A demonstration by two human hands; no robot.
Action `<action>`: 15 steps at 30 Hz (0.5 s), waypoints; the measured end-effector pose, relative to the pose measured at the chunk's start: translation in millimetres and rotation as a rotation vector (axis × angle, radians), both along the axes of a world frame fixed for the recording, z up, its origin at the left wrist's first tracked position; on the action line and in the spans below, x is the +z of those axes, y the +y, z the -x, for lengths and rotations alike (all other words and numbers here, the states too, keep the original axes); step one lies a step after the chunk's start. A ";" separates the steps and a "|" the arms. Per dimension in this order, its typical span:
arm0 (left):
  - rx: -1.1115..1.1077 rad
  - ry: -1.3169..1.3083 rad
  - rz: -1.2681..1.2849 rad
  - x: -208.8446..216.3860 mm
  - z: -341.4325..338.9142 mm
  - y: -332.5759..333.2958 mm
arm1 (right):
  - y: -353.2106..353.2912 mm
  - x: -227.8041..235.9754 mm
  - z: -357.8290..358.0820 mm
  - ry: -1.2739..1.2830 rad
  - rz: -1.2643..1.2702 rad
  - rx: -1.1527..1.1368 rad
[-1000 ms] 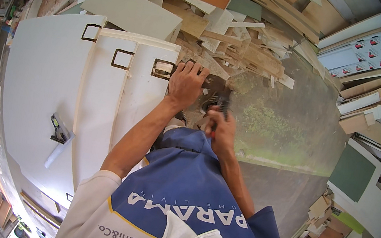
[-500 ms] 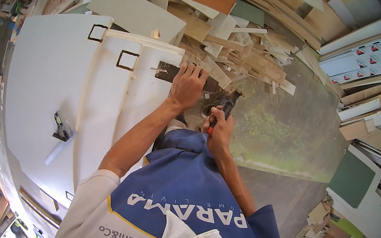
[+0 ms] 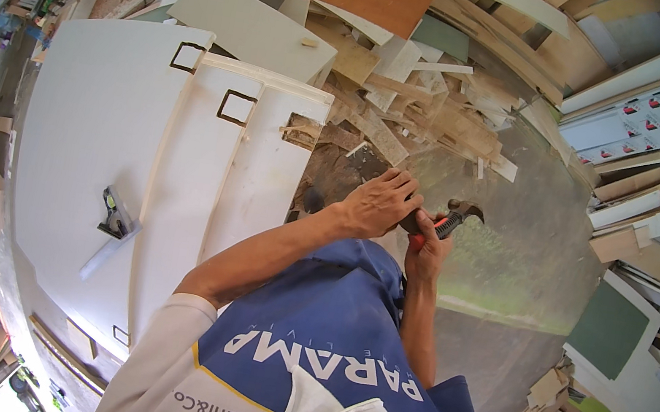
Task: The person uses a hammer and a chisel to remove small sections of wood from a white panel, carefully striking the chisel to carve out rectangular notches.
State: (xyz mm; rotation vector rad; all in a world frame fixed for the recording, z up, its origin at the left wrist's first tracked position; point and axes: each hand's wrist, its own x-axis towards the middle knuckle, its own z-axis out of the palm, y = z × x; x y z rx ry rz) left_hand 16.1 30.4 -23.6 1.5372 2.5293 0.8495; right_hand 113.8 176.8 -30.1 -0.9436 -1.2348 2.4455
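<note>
We grip the hammer (image 3: 458, 217) with the right hand (image 3: 428, 253), fingers wrapped around its red-and-black handle. The hammer is in front of the body, right of the left hand (image 3: 381, 203), head pointing up and to the right. We fold the left-hand fingers over a dark flat piece (image 3: 367, 159); its full shape is hidden. The hands are close together; we cannot tell whether they touch. To the left, we have overlapping white panels (image 3: 95, 120). The rightmost panel has a rectangular opening (image 3: 301, 130) near its far end. A black-and-green tool (image 3: 115, 214) rests on the leftmost panel. Ahead is a pile of board scraps (image 3: 449, 121).
</note>
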 end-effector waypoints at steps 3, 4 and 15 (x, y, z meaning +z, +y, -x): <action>0.157 0.012 -0.068 41.6 -3.2 -24.2 | 11.3 -8.9 -7.4 -0.021 -0.068 -0.039; 0.375 0.016 -0.139 41.1 -2.6 -37.0 | 15.4 -11.9 -9.8 -0.018 -0.073 -0.081; -0.028 -0.606 -0.154 28.1 -43.5 -48.9 | 27.1 -12.6 -13.6 -0.016 0.017 -0.258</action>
